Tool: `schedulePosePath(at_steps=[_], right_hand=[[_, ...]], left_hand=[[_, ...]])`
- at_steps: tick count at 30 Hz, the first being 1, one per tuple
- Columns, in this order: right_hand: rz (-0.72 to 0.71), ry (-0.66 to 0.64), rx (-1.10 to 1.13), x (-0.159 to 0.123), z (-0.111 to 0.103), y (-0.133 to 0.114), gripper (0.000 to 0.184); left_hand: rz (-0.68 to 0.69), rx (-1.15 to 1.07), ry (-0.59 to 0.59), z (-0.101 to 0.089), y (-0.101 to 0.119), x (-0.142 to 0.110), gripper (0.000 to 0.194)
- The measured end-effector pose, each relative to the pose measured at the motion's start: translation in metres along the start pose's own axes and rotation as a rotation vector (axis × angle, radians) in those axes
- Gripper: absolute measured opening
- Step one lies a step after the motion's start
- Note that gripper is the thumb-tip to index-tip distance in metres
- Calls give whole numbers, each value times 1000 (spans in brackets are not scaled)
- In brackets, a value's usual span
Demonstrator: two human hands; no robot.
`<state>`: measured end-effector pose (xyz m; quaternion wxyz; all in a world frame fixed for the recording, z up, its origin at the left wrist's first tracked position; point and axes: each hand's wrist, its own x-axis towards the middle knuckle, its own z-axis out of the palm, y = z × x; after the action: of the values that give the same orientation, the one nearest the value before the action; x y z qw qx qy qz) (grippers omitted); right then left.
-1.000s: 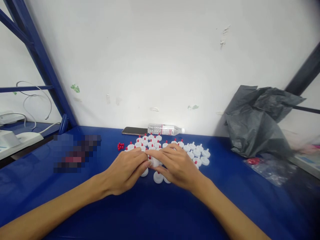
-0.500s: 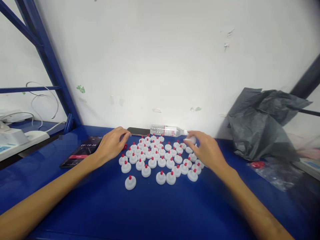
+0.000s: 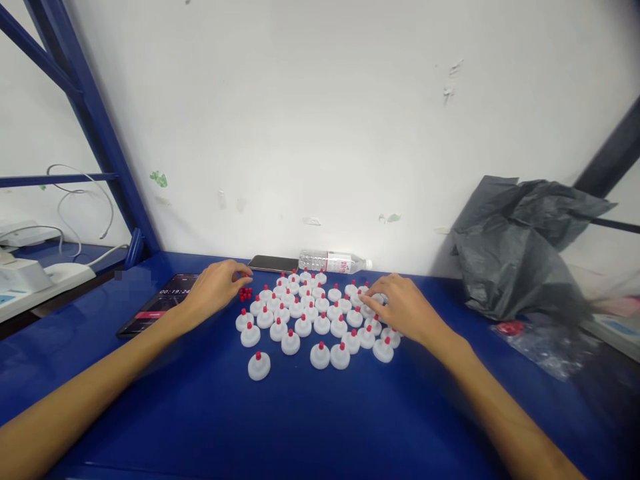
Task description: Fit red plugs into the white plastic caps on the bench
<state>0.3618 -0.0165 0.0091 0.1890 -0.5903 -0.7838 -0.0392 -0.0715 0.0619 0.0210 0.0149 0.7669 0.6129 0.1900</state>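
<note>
- The bench (image 3: 280, 427) is covered in the middle by many white caps (image 3: 322, 325); red tips (image 3: 320, 346) can be seen on most of them.
- A small bunch of loose red bits (image 3: 245, 294) is seen at the left edge of the white caps.
- The left hand (image 3: 217, 288) is held just beside the red bits, with its fingers curled in; whether a bit is pinched cannot be told.
- The right hand (image 3: 403, 308) is held bent over the white caps at the right; some are hidden by it, and whether one is gripped cannot be told.
- It seems that a red bit and a white cap are being reached for, one by each hand.
- For the next move, a light pinch seems to be needed, so that nearby caps are not knocked.
</note>
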Motion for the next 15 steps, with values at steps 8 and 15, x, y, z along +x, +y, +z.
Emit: schedulePosePath(at_steps=[8,15], right_hand=[[20,8,56,0,7,2,60],[135,-143,59,1,28,11,75]], left_hand=[[-43,87,-102,-2,-1,2,40],[-54,126,-188,3,-12,5,40]])
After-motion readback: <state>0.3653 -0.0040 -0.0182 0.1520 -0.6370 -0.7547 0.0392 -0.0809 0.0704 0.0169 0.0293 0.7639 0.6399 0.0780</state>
